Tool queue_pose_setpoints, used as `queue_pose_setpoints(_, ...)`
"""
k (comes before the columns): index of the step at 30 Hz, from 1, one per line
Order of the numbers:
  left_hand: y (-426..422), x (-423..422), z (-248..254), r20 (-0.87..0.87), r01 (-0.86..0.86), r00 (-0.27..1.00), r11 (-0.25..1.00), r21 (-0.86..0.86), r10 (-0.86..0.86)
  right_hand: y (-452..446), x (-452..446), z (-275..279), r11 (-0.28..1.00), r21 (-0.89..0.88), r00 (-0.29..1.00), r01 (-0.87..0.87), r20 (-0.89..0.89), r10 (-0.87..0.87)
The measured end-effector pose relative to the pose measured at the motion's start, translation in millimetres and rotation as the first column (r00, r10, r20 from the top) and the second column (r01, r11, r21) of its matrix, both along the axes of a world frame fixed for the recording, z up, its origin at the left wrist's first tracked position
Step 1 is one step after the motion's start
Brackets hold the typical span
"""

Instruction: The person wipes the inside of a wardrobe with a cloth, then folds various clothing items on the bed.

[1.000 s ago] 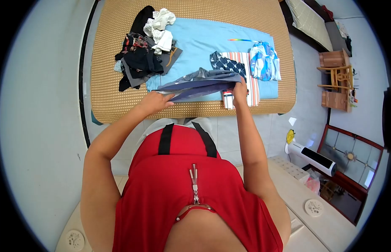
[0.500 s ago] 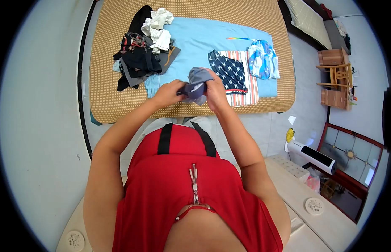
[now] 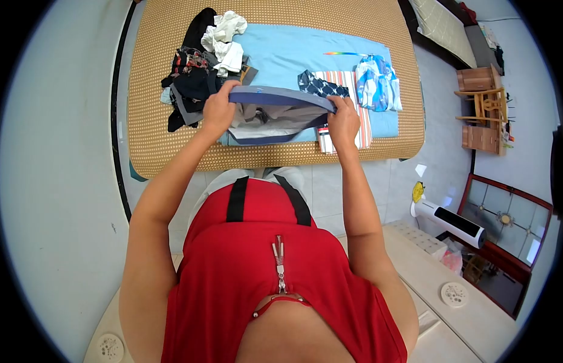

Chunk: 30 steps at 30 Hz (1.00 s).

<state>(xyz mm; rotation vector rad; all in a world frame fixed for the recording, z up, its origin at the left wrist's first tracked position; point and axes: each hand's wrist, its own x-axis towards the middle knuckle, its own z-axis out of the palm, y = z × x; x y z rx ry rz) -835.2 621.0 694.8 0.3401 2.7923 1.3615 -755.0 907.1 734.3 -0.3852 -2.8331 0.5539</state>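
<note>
A grey garment with a blue waistband (image 3: pixel 275 98) is stretched wide between my hands, its opening facing me. My left hand (image 3: pixel 220 112) grips the band's left end, beside the pile of dark clothes (image 3: pixel 197 85). At the right end, my right hand (image 3: pixel 343 121) is closed on the band. It hides part of a striped folded cloth (image 3: pixel 363 130) and a dark patterned garment (image 3: pixel 321 83) lying on it. Farther right lies a blue and white bundle (image 3: pixel 378 85).
A light blue sheet (image 3: pixel 281 45) covers part of the woven bed mat (image 3: pixel 330 15). White crumpled clothing (image 3: pixel 228 30) tops the pile. On the right are a wooden chair (image 3: pixel 490 107), a white tower appliance (image 3: pixel 448 224) and a pale cabinet (image 3: pixel 475 320).
The garment was wide, then bunched between my hands a half second ago, and is now spread wide with its waistband open. My hands have moved apart.
</note>
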Motion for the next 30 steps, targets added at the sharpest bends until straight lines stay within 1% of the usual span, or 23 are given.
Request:
queue_pose_setpoints(2,-6,-6,14,0.004,-0.009,1.0,0.999,-0.049,0.009,12,5,-12,0.99,0.139,0.999,0.031,0.038,-0.036)
queue_pose_setpoints(5,-20,-21,12,-0.038,-0.087,0.996,0.982,-0.166,0.081,30,6,-30,0.977,0.202,0.997,0.065,0.036,-0.074)
queue_pose_setpoints(6,-23,-25,18,0.013,-0.123,0.992,0.977,-0.176,0.128,36,5,-34,0.97,0.231,0.989,0.07,0.109,-0.098)
queue_pose_setpoints(7,-26,-28,19,0.019,-0.179,0.982,0.963,-0.202,0.187,43,6,-38,0.973,0.225,0.985,0.058,0.143,-0.092)
queue_pose_setpoints(9,-40,-38,3,-0.096,-0.201,0.978,0.957,-0.208,0.184,54,8,-43,0.977,0.212,0.975,0.03,0.211,-0.076)
queue_pose_setpoints(11,-48,-46,-13,0.014,-0.219,0.973,0.935,-0.279,0.232,56,4,-37,0.998,0.059,0.962,0.002,0.272,-0.018)
queue_pose_setpoints(12,-47,-47,-9,0.067,-0.225,0.964,0.923,-0.313,0.258,56,1,-38,1.0,-0.02,0.96,-0.014,0.28,0.019)
queue_pose_setpoints(13,-44,-46,-6,0.193,-0.26,0.936,0.947,-0.19,0.296,57,0,-38,0.995,-0.099,0.957,-0.029,0.285,0.056)
queue_pose_setpoints(15,-33,-42,7,0.444,-0.362,0.843,0.931,0.05,0.304,55,-3,-35,0.982,-0.188,0.984,-0.032,0.167,0.064)
queue_pose_setpoints(16,-29,-41,15,0.424,-0.405,0.853,0.899,0.168,0.305,50,-6,-28,0.972,-0.232,0.992,-0.039,0.107,0.066)
queue_pose_setpoints(18,-26,-38,25,0.387,-0.466,0.866,0.792,0.394,0.317,42,-12,-7,0.946,-0.323,0.991,-0.026,-0.135,-0.019)
queue_pose_setpoints(19,-27,-37,23,0.262,-0.418,0.905,0.809,0.414,0.334,37,-14,3,0.93,-0.368,0.966,-0.028,-0.248,-0.069)
queue_pose_setpoints(20,-28,-36,22,0.132,-0.366,0.93,0.827,0.426,0.343,29,-15,9,0.94,-0.34,0.929,-0.017,-0.353,-0.111)
queue_pose_setpoints(21,-29,-36,20,-0.002,-0.308,0.939,0.847,0.433,0.343,33,-12,-12,0.959,-0.282,0.94,0.02,-0.322,-0.114)
queue_pose_setpoints(22,-38,-36,-9,-0.337,-0.152,0.925,0.984,0.093,0.175,40,-8,-47,0.974,-0.221,0.948,0.057,-0.293,-0.122)
queue_pose_setpoints(23,-55,-37,-59,-0.161,0.02,0.986,0.99,-0.138,-0.042,44,-7,-67,0.984,-0.156,0.955,0.089,-0.268,-0.129)
queue_pose_setpoints(24,-67,-35,-88,0.292,0.244,0.945,0.911,-0.333,-0.146,44,-3,-66,0.499,-0.803,0.944,0.327,0.257,-0.207)
queue_pose_setpoints(25,-56,-25,-37,0.797,0.052,0.603,0.996,-0.068,0.023,49,0,-78,0.2,-0.868,0.882,0.455,0.41,-0.231)
queue_pose_setpoints(26,-68,-20,-62,0.703,0.036,0.709,0.993,-0.113,0.054,51,5,-91,0.237,-0.86,0.881,0.452,0.39,-0.267)
queue_pose_setpoints(27,-77,-16,-88,0.514,0.105,0.858,0.981,-0.163,-0.006,51,8,-98,0.27,-0.85,0.878,0.452,0.372,-0.301)
queue_pose_setpoints(28,-77,-11,-101,0.176,0.115,0.98,0.984,-0.134,-0.091,48,8,-101,0.284,-0.877,0.903,0.388,0.3,-0.309)
queue_pose_setpoints(29,-77,-4,-107,-0.18,0.134,0.972,0.984,-0.113,-0.153,45,12,-104,0.298,-0.896,0.921,0.329,0.234,-0.312)
queue_pose_setpoints(30,-77,2,-106,-0.189,0.139,0.97,0.986,-0.091,-0.154,39,14,-102,0.312,-0.912,0.936,0.266,0.167,-0.311)
